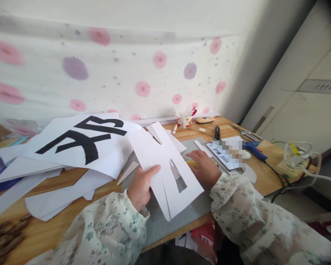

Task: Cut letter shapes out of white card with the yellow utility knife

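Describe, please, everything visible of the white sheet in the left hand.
The white sheet looks like stiff paper, oblong in outline. It has a wedge-shaped gap at its far end, a slanted opening in the nearer half, a slit towards the near edge and faint curved lines. It is tilted over the grey mat, gripped along its left side by the left hand. Whether the right hand touches it is unclear.
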### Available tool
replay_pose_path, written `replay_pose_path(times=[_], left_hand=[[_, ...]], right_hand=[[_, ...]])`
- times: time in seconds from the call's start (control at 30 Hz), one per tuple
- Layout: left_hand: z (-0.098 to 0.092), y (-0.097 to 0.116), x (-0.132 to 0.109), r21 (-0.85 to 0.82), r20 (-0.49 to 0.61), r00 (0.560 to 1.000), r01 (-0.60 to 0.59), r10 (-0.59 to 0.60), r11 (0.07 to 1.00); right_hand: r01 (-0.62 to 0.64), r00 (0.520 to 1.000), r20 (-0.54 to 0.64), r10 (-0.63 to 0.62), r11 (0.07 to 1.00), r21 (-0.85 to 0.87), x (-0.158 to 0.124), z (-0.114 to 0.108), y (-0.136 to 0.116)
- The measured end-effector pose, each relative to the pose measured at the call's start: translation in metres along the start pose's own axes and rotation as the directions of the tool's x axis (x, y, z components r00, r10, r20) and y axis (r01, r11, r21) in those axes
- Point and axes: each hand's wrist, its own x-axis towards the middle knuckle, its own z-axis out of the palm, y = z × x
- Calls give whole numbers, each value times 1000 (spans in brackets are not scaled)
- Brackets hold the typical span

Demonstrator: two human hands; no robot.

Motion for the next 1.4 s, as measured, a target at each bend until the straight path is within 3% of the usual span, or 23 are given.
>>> replay_pose_path(times=[0.07, 0.17, 0.23, 0.3, 0.4, 0.67, 0.9, 1.2, 1.4], left_hand=[[0, -1, 0, 66, -7, 999, -51, 52, 996], [1, -2, -2, 177, 15, 994, -106, 105, 979], [1, -3, -5, 225, 31, 991, -135, 132, 965], [2, -5, -7, 252, 43, 985, -172, 167, 952], [2, -6, -7, 277, 58, 977, -214, 206, 937], [2, -7, -8, 286, 95, 972, -234, 215, 929], [1, -8, -8, 316, 109, 973, -226, 202, 921], [1, -8, -9, 332, 125, 977, -204, 171, 921], [0, -9, -10, 339, 139, 979, -188, 148, 922]], right_hand=[[17, 987, -161, -2, 996, 88, -3, -8, -3], [201, 939, -322, -121, 953, 228, -12, -17, -18], [297, 925, -303, -228, 932, 207, -20, -17, -31], [315, 928, -253, -273, 939, 141, -26, -12, -42], [275, 941, -221, -255, 959, 64, -30, -5, -50], [255, 928, -287, -236, 966, 32, -26, 1, -50], [191, 959, -257, -121, 945, 267, -24, -3, -53], [-44, 987, -102, 128, 807, 588, -20, -29, -46], [-134, 984, 4, 179, 722, 679, -18, -35, -43]])
